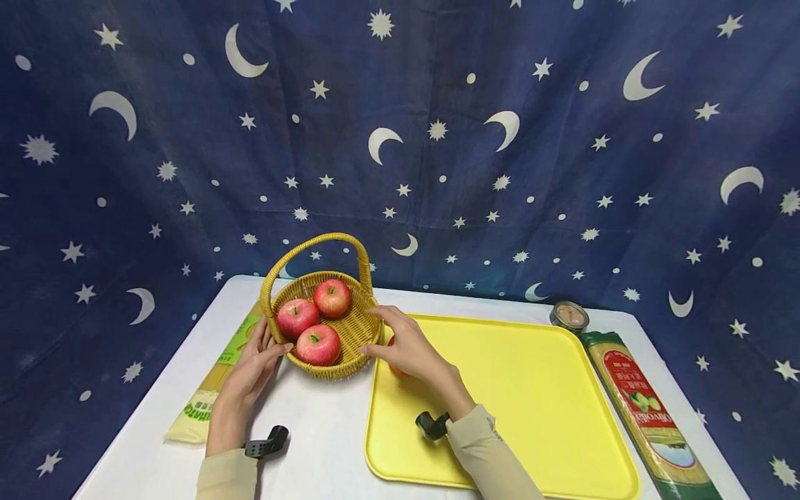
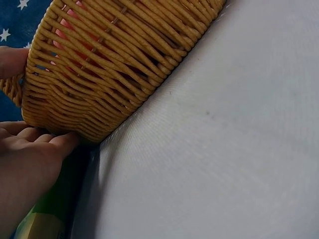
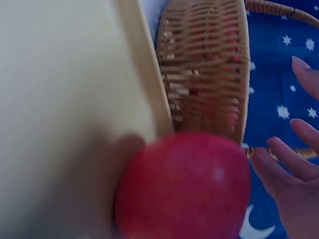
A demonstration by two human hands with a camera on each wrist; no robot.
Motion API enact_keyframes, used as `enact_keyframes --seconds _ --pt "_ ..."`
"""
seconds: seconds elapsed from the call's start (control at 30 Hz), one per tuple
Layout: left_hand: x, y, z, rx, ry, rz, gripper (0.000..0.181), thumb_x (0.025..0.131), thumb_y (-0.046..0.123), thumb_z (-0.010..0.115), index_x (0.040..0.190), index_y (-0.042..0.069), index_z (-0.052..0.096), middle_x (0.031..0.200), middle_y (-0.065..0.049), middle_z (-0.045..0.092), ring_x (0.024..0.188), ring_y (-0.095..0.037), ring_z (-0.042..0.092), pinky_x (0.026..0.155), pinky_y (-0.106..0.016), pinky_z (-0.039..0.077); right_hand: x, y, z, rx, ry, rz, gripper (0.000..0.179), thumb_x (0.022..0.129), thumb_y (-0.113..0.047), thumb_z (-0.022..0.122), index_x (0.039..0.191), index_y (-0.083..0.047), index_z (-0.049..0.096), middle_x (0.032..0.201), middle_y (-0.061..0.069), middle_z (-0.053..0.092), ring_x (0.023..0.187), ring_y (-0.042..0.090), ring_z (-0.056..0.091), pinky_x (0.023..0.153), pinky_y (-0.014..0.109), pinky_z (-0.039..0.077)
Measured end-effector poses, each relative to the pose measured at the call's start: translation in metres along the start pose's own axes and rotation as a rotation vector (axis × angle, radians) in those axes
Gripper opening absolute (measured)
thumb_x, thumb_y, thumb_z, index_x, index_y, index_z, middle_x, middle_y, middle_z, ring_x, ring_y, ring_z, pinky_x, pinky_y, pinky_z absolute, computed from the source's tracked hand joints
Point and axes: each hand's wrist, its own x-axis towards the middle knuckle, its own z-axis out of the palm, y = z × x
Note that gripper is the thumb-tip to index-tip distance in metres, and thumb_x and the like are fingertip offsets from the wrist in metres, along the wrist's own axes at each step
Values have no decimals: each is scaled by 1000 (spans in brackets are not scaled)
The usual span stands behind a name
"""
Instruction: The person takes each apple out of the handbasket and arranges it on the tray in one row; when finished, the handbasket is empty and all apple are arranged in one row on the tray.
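A yellow wicker basket (image 1: 359,326) with a tall arched handle stands at the back left, holding three red apples (image 1: 319,345). My left hand (image 1: 246,371) grips its left side, the thumb at the rim and the fingers against the outer wall. In the left wrist view those fingers (image 2: 42,137) lie low along the weave. Over the basket's right rim hovers my right hand (image 1: 412,347), fingers spread and holding nothing. Below that hand another red apple (image 3: 184,186) sits on the yellow tray (image 1: 500,396) near its left edge, mostly hidden in the head view.
Left of the basket lies a green and yellow pasta packet (image 1: 203,403), partly behind the left hand. A long red-labelled pasta pack (image 1: 650,417) lies along the tray's right side. A small round tin (image 1: 569,316) stands at the tray's back right corner. Behind the table hangs a starry blue cloth (image 1: 437,173).
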Motion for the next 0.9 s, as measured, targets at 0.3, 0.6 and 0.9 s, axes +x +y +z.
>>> enact_keyframes --seconds 0.3,0.6,0.9 --pt "1 -3 0 -7 7 0 105 94 -4 59 165 24 -12 174 -1 -11 161 -22 -5 129 -38 9 29 -8 24 8 -97 -16 67 86 -26 84 145 -11 55 143 9 59 127 34 58 111 47 50" --pt "5 -2 5 -26 -4 -6 106 93 -4 60 165 23 -14 174 -1 -12 161 -21 -5 129 -38 9 50 -17 39 -94 -172 -18 68 85 -24 84 145 -12 56 146 4 59 137 24 53 118 40 43" --pt "-1 -1 2 -35 11 -10 105 94 -5 59 165 23 -13 174 -2 -11 161 -22 -4 130 -39 8 62 -21 55 -113 -285 34 72 83 -30 85 147 -17 54 148 1 58 137 21 52 117 36 43"
